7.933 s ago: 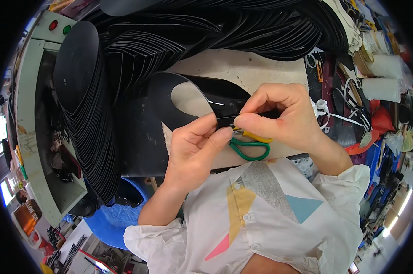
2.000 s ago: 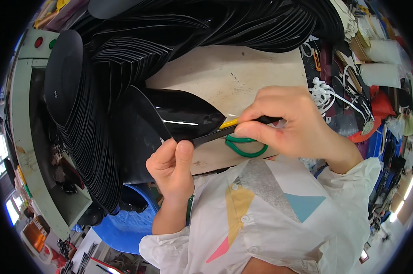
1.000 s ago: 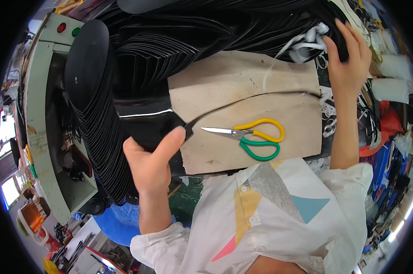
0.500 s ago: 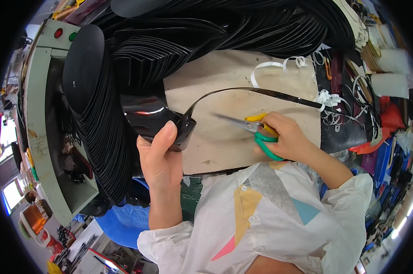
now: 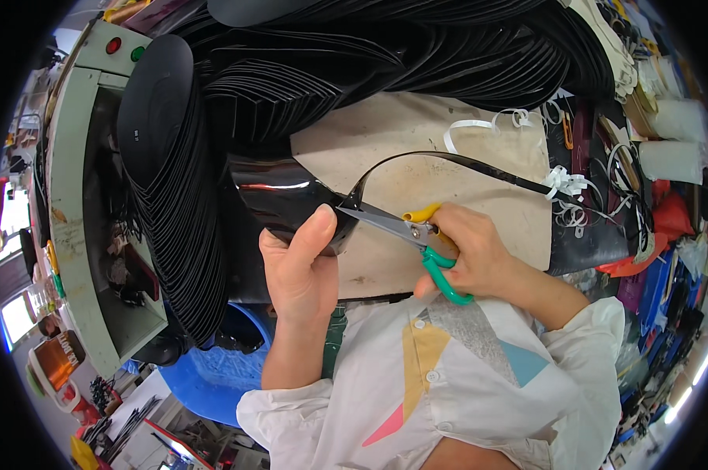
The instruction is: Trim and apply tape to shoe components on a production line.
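My left hand [image 5: 300, 262] pinches a glossy black curved piece [image 5: 279, 188] between thumb and fingers. From that piece a narrow black strip [image 5: 448, 157] arches to the right, over to a bunch of curled white strip. Scissors [image 5: 409, 229] with one green and one yellow handle are in my right hand [image 5: 475, 251], whose fingers go round the handles. The blade tips reach the edge of the black piece where the strip joins it, just beside my left thumb. Whether the blades touch the strip I cannot tell. The fingers behind the piece are hidden.
Beneath my hands lies a beige board [image 5: 495, 211]. Large stacks of black sole-shaped sheets [image 5: 173, 211] stand left and behind. Curled white strips [image 5: 565, 182] lie at the right. A blue tub [image 5: 213, 376] is below left, beside a grey-green machine housing [image 5: 76, 196].
The scissors have moved left and closer, bringing their tips to the black piece beside my left thumb. My left hand and the piece appear slightly farther right.
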`<state>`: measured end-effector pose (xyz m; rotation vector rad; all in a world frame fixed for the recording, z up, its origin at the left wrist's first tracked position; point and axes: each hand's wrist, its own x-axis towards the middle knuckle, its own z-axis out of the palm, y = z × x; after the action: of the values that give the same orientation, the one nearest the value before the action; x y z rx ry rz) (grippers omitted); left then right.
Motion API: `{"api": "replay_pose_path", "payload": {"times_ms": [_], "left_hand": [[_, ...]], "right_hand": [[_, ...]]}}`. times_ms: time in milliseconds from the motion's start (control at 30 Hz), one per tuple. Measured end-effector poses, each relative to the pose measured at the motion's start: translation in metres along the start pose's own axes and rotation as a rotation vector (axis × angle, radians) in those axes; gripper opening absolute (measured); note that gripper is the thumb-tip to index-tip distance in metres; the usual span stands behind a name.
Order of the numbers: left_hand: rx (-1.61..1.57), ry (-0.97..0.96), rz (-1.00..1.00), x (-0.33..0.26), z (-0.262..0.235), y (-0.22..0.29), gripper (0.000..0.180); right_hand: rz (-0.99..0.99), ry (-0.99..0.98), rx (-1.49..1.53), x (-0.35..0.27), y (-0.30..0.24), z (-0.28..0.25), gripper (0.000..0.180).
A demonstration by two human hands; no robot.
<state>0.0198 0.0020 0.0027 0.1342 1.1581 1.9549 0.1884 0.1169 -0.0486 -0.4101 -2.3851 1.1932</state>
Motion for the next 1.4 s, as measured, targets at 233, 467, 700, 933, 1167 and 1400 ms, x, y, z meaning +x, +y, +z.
{"api": "replay_pose_path", "payload": {"times_ms": [233, 467, 700, 933, 1167, 1400], "left_hand": [[0.003, -0.061, 0.02, 0.001, -0.006, -0.006, 0.021], [0.523, -0.025, 0.157, -0.018, -0.002, 0.032, 0.024], [1.544, 0.226, 1.168, 0.052, -0.022, 0.144, 0.028], [2.3, -0.158, 0.361, 0.138, -0.116, 0.172, 0.029], [1.345, -0.199, 0.87, 0.172, 0.038, 0.096, 0.027], [1.138, -0.155, 0.237, 0.234, 0.148, 0.028, 0.044]], "right_hand": [[0.009, 0.025, -0.037, 0.004, -0.003, 0.001, 0.064], [0.126, -0.084, -0.025, -0.012, 0.002, 0.003, 0.051], [0.117, -0.273, -0.511, -0.019, -0.006, -0.005, 0.031], [-0.317, 0.024, -0.428, 0.05, 0.018, 0.043, 0.029], [-0.232, 0.15, -0.161, 0.061, 0.013, 0.023, 0.021], [-0.235, 0.342, -0.102, 0.074, -0.012, -0.021, 0.021]]}}
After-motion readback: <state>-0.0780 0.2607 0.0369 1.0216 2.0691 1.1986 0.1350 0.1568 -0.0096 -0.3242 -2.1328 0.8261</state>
